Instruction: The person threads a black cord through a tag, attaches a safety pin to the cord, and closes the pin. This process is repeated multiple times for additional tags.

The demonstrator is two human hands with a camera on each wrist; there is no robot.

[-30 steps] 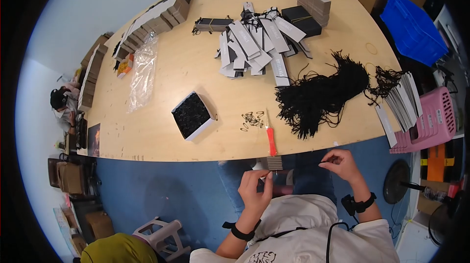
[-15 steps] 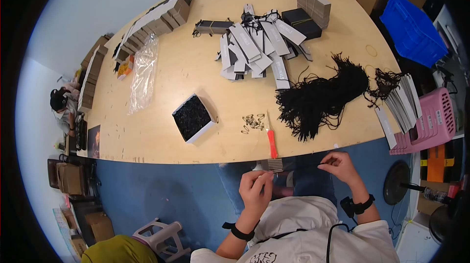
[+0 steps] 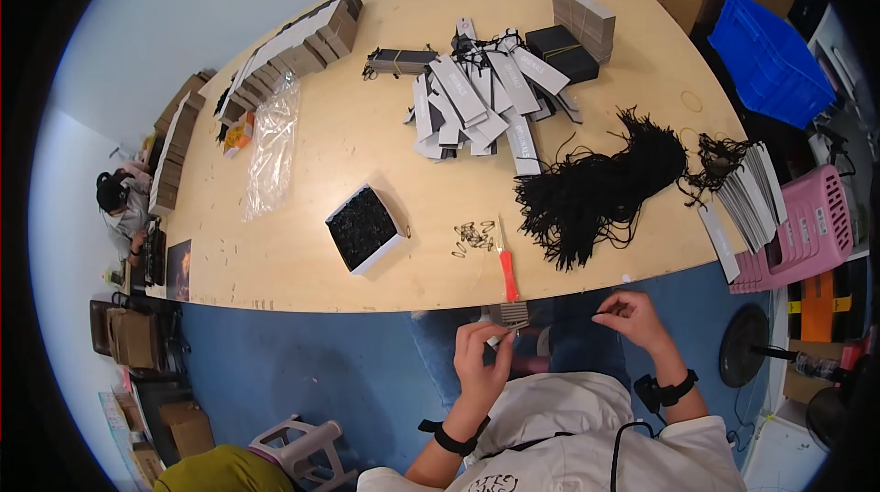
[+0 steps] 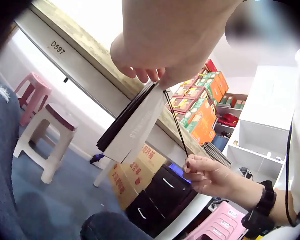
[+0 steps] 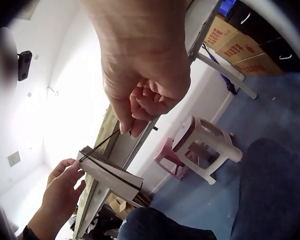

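My left hand [image 3: 481,364] grips a stack of tags [image 4: 135,131] by one end, below the table's front edge. The tags are long flat cards, pale with lettering on the outer face, and fan slightly apart at the far end. From the gripped end a thin black cord [image 4: 177,122] runs taut to my right hand [image 3: 637,320]. Thumb and forefinger of that hand pinch the cord's end, as the right wrist view shows from close by. In the head view the tags hang over my lap, partly hidden by the left hand.
On the table [image 3: 440,272] lie a bundle of black cords [image 3: 605,185], a heap of tags [image 3: 467,98], an orange-handled tool [image 3: 508,274] and small loops [image 3: 474,236]. A white box [image 3: 367,226] of black pieces stands leftward. A pink basket [image 3: 811,226] is at right; another person [image 3: 124,203] sits far left.
Both hands keep their holds and stay nearly in place. The left hand has turned slightly with the tags, and the head view has shifted a little.
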